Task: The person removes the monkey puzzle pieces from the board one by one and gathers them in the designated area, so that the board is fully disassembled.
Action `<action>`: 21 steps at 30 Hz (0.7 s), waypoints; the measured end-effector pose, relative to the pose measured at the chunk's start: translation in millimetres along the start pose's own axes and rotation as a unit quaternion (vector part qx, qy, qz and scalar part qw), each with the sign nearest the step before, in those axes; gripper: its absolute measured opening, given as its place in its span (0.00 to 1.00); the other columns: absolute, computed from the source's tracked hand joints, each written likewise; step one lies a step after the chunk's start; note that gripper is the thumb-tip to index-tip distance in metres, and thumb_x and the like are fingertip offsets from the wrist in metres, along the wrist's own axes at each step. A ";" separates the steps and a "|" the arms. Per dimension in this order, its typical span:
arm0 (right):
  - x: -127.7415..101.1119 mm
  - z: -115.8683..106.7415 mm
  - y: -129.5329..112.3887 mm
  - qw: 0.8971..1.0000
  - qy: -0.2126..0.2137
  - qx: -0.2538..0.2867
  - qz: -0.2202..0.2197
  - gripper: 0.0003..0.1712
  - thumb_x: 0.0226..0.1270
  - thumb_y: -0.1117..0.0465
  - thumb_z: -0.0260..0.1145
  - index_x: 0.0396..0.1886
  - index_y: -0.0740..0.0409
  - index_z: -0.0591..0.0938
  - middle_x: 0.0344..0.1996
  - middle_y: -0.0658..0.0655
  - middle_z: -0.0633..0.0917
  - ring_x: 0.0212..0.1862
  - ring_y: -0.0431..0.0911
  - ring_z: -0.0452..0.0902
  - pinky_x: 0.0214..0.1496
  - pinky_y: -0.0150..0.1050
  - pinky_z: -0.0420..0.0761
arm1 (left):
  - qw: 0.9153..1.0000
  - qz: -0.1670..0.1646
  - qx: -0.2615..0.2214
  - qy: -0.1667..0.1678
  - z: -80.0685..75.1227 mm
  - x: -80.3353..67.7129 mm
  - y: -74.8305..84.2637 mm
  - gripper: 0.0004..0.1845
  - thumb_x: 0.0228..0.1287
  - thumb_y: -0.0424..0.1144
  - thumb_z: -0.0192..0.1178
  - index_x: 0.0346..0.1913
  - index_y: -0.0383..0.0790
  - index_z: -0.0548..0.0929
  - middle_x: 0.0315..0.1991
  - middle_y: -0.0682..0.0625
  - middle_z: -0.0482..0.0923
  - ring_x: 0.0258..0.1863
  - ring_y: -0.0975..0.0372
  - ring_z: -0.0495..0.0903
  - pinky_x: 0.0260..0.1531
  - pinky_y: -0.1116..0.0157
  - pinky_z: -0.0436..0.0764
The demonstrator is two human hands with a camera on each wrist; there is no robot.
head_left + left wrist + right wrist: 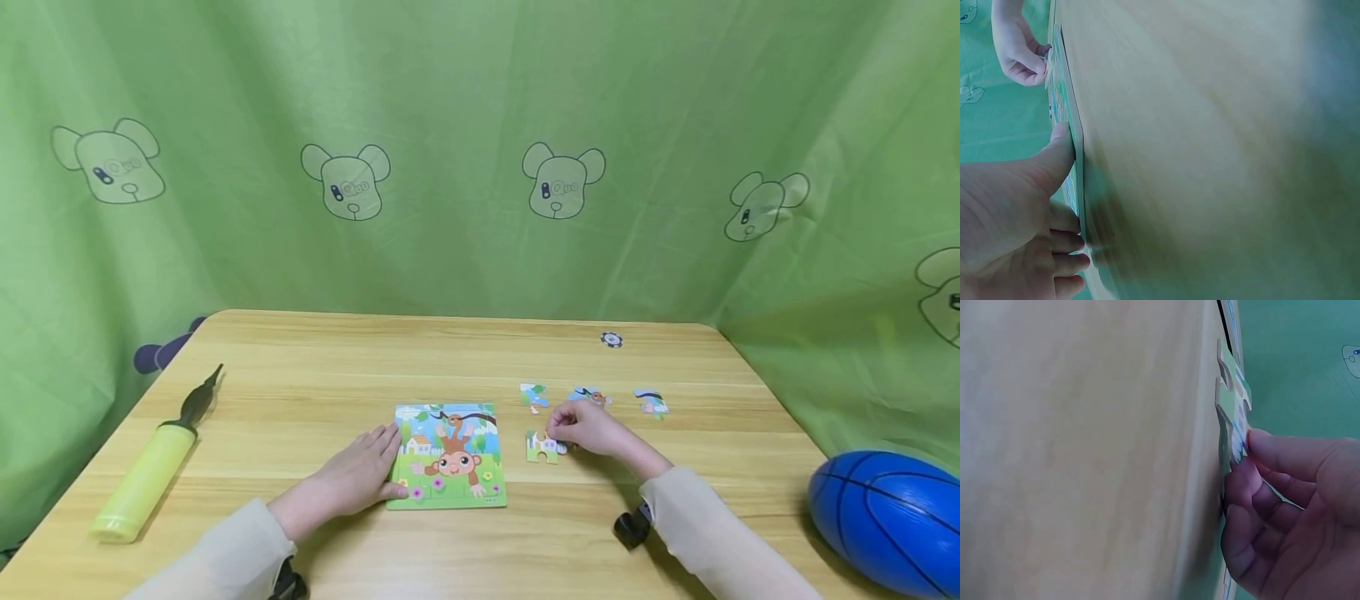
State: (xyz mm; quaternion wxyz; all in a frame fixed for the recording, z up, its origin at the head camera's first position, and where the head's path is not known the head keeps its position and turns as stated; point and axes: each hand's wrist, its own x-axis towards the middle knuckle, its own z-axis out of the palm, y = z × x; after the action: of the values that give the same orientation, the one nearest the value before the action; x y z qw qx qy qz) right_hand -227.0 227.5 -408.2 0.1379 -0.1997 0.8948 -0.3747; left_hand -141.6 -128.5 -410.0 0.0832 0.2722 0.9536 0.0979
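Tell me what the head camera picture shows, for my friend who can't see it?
The right hand pinches a loose puzzle piece beside a monkey puzzle board, which the left hand rests on. Three more pieces lie behind on the wooden table, with a yellow pump far left.

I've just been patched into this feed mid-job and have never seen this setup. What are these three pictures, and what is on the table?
No machine here: a person works with bare hands. The wide picture comes from a camera on their head; the two sideways ones come from cameras on each wrist. On the wooden table lies a monkey puzzle board. The left hand rests flat on its left edge, steadying it. The right hand pinches a loose puzzle piece beside the board; the right wrist view shows it closest. Three more pieces lie behind. Also there: a yellow air pump at left, a blue ball at right.
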 end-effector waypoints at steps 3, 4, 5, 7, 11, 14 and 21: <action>1.8 0.7 -0.5 1.000 0.003 -0.019 0.006 0.05 0.61 0.68 0.62 0.26 0.61 0.81 0.21 0.51 0.77 0.23 0.41 0.69 0.22 0.31 0.71 | 1.000 0.000 0.000 0.001 0.1 0.1 -0.1 0.43 0.61 0.57 0.53 0.64 0.21 0.58 0.67 0.31 0.51 0.66 0.43 0.52 0.64 0.51 0.53; 2.5 1.1 -0.6 1.000 0.005 -0.022 0.012 0.05 0.61 0.68 0.63 0.26 0.61 0.82 0.21 0.51 0.77 0.23 0.41 0.69 0.23 0.31 0.71 | 1.000 0.001 0.001 0.001 0.1 0.2 -0.1 0.43 0.61 0.57 0.53 0.64 0.21 0.58 0.67 0.31 0.51 0.66 0.43 0.52 0.64 0.51 0.53; 2.8 1.3 -0.5 1.000 0.004 -0.026 0.012 0.05 0.61 0.68 0.62 0.26 0.61 0.82 0.21 0.51 0.77 0.23 0.41 0.69 0.23 0.31 0.71 | 1.000 0.001 0.001 0.001 0.2 0.2 -0.1 0.43 0.61 0.57 0.53 0.64 0.21 0.58 0.67 0.31 0.51 0.66 0.43 0.52 0.64 0.51 0.53; 3.8 1.9 -0.2 0.999 0.005 -0.030 0.020 0.04 0.60 0.68 0.63 0.26 0.60 0.81 0.21 0.51 0.77 0.23 0.41 0.69 0.23 0.31 0.70 | 1.000 0.001 0.002 0.001 0.2 0.4 -0.1 0.43 0.61 0.57 0.53 0.64 0.21 0.58 0.67 0.31 0.51 0.66 0.43 0.52 0.64 0.51 0.53; 4.6 2.4 -0.4 0.999 0.007 -0.035 0.021 0.03 0.59 0.67 0.65 0.26 0.60 0.81 0.21 0.50 0.76 0.22 0.41 0.67 0.22 0.31 0.69 | 1.000 0.002 0.005 0.000 0.5 0.8 -0.2 0.43 0.61 0.57 0.53 0.64 0.21 0.58 0.67 0.31 0.51 0.66 0.43 0.52 0.64 0.51 0.53; 4.7 2.5 -0.7 0.999 0.008 -0.037 0.016 0.03 0.59 0.66 0.65 0.27 0.60 0.81 0.21 0.50 0.76 0.22 0.41 0.67 0.22 0.32 0.68 | 1.000 0.003 0.006 0.001 0.7 1.1 -0.5 0.43 0.61 0.56 0.53 0.64 0.21 0.58 0.67 0.31 0.52 0.66 0.43 0.52 0.64 0.51 0.54; 4.9 0.3 -7.9 1.000 0.009 -0.021 0.013 0.02 0.59 0.66 0.65 0.30 0.61 0.81 0.22 0.51 0.77 0.25 0.43 0.68 0.23 0.31 0.70 | 1.000 0.002 0.008 0.000 0.5 1.1 -0.4 0.43 0.61 0.57 0.53 0.64 0.21 0.58 0.67 0.31 0.51 0.66 0.43 0.52 0.64 0.51 0.54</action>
State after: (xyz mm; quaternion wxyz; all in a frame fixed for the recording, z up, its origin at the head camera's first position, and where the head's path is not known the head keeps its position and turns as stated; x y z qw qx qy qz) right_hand -229.2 220.0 -403.2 0.1305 -0.1874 0.9061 -0.3561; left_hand -142.7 -128.1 -410.7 0.0808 0.2749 0.9538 0.0905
